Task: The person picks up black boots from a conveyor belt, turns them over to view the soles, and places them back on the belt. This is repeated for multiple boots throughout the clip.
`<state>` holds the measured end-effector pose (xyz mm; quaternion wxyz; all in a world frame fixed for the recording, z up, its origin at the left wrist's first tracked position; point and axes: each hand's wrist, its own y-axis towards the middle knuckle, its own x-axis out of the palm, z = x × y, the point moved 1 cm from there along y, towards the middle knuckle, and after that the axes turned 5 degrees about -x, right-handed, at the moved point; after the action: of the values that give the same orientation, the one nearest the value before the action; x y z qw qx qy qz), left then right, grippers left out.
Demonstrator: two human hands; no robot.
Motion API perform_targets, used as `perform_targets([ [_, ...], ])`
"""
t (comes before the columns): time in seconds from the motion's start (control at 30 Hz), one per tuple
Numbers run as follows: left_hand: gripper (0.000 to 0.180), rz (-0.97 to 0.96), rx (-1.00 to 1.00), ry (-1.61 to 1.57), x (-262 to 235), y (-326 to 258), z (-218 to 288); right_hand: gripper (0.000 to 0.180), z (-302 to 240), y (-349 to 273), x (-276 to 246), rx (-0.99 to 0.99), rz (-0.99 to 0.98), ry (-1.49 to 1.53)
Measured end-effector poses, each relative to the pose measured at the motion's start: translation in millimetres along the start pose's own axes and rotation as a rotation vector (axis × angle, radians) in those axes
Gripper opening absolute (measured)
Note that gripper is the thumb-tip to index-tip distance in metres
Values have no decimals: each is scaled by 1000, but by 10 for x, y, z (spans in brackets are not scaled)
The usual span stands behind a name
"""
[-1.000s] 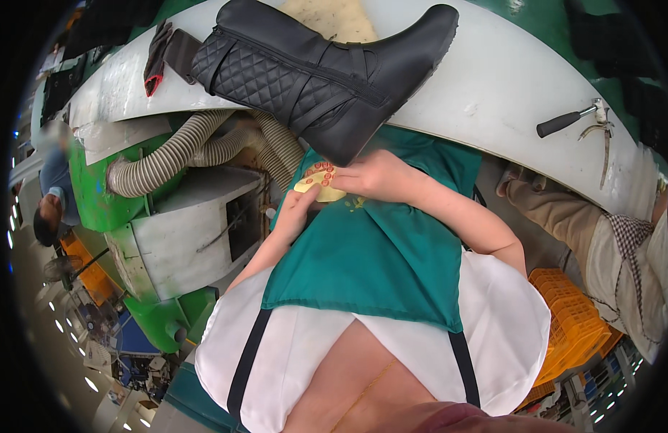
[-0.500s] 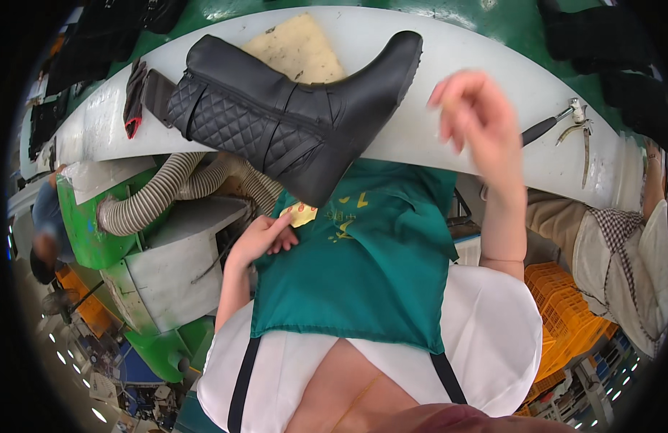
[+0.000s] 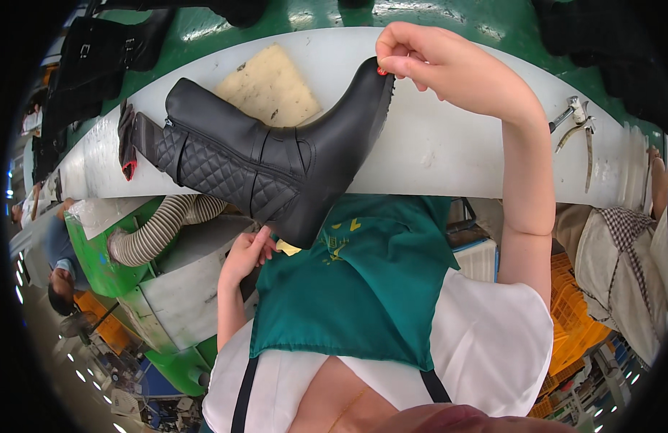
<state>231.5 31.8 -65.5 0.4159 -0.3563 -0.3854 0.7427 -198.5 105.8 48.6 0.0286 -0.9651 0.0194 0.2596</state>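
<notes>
A black boot [image 3: 276, 159] with a quilted shaft and crossed straps lies on its side on the white table, toe pointing up and to the right. My right hand [image 3: 457, 68] is at the toe tip, thumb and forefinger pinched on a small round red sticker [image 3: 382, 71]. Close to the boot's heel, my left hand [image 3: 246, 254] is closed on a yellow sticker sheet [image 3: 286, 247], partly hidden behind the heel. Whether the left fingers also touch the boot, I cannot tell.
A stained foam pad [image 3: 272, 85] lies beyond the boot on the white table [image 3: 442, 155]. At the right are a hammer [image 3: 574, 110] and pincers [image 3: 588, 141]. Dark gloves [image 3: 127, 141] lie by the shaft's top. A ribbed hose [image 3: 157, 231] runs below the table's left edge.
My right hand has moved left and away from me to the boot's toe, where a red sticker shows. My left hand stays by the heel with the sheet. The boot appears lower and further left.
</notes>
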Motion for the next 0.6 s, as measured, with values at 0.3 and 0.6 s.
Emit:
perform_targets([
  [0.3,40,-32,-9,23,-5,94,14,8,46,31,66,-152,45,-192],
  [0.6,43,-37,9,13,29,109,22,11,77,130,0,-44,-29,-102],
])
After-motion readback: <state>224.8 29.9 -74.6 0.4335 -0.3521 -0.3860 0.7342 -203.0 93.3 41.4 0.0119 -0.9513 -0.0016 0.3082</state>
